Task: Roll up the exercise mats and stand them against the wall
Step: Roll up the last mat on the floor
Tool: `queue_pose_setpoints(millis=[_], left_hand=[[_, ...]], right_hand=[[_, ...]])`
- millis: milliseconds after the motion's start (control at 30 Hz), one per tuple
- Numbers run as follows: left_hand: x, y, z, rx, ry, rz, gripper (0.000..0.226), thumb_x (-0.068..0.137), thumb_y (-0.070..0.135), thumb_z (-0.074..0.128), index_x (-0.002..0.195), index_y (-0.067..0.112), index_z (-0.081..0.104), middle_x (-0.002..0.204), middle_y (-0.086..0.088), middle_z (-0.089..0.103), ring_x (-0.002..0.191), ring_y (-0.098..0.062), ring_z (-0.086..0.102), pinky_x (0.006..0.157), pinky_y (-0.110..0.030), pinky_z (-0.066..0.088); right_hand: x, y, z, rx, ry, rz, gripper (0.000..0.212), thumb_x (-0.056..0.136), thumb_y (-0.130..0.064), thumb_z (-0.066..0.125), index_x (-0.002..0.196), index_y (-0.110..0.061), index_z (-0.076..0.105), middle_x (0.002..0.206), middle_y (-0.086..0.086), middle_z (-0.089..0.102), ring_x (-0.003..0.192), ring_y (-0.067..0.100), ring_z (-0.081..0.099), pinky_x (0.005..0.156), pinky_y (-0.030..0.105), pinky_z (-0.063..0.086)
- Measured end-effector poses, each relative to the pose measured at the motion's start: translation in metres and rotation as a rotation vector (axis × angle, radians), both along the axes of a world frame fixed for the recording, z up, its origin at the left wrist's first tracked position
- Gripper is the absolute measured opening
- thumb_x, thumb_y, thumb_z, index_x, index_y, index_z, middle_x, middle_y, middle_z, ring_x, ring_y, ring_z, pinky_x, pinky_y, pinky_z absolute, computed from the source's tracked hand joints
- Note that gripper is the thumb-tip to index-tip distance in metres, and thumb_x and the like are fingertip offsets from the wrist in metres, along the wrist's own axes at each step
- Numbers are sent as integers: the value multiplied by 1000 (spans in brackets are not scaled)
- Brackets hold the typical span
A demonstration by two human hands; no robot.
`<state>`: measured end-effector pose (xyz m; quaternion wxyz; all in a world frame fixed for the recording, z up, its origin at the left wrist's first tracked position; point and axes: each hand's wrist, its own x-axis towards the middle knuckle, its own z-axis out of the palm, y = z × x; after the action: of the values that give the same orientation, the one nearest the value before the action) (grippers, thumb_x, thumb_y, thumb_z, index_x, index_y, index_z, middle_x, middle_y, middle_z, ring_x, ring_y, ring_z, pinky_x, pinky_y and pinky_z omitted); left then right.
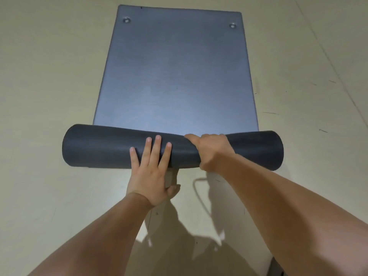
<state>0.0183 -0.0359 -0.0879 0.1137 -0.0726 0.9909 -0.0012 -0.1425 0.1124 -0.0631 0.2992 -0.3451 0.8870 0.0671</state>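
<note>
A dark grey exercise mat (175, 72) lies flat on the floor ahead of me, with two metal eyelets near its far corners. Its near end is wound into a thick roll (99, 149) lying crosswise. My left hand (153, 172) rests flat on the roll's near side, fingers spread and pointing away from me. My right hand (211, 150) curls over the top of the roll just right of centre, fingers gripping it, and the roll dips slightly under that hand.
Pale beige floor (49, 86) surrounds the mat on all sides, with a few dark scuff marks on the right. My shadow falls on the floor below the roll. No wall is in view.
</note>
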Motion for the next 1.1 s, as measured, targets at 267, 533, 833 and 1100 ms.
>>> queue_pose_setpoints(millis=[267, 533, 833, 1100], left_hand=[[34, 21, 2, 51, -125, -62, 144, 61, 87, 64, 159, 14, -13, 168, -19, -4, 155, -41, -3, 117, -70, -7], [-16, 7, 8, 76, -218, -3, 150, 51, 98, 53, 160, 22, -17, 169, -11, -11, 155, -36, -15, 119, -66, -8], [-75, -10, 22, 84, -271, 88, 160, 36, 99, 61, 160, 30, -14, 170, -9, -16, 153, -40, -21, 115, -73, -8], [-41, 7, 3, 40, -95, 100, 152, 54, 99, 53, 157, 20, -25, 166, -11, -26, 152, -36, -27, 116, -73, -3]], right_hand=[[17, 27, 22, 79, -367, -93, 103, 66, -31, 93, 146, -54, 32, 122, -7, 59, 113, 25, 57, 94, 44, 53], [71, 38, 1, -273, 174, -147, 135, 64, -85, 72, 164, -40, -7, 175, 14, -1, 161, 37, 3, 122, 71, 2], [74, 42, -19, -55, 266, -92, 147, 72, -73, 77, 153, -32, -39, 166, 18, -33, 154, 45, -27, 113, 79, -14], [-27, 6, -3, -41, 76, -118, 154, 55, -78, 82, 158, -41, -25, 173, 12, -14, 159, 41, -14, 119, 76, -3]])
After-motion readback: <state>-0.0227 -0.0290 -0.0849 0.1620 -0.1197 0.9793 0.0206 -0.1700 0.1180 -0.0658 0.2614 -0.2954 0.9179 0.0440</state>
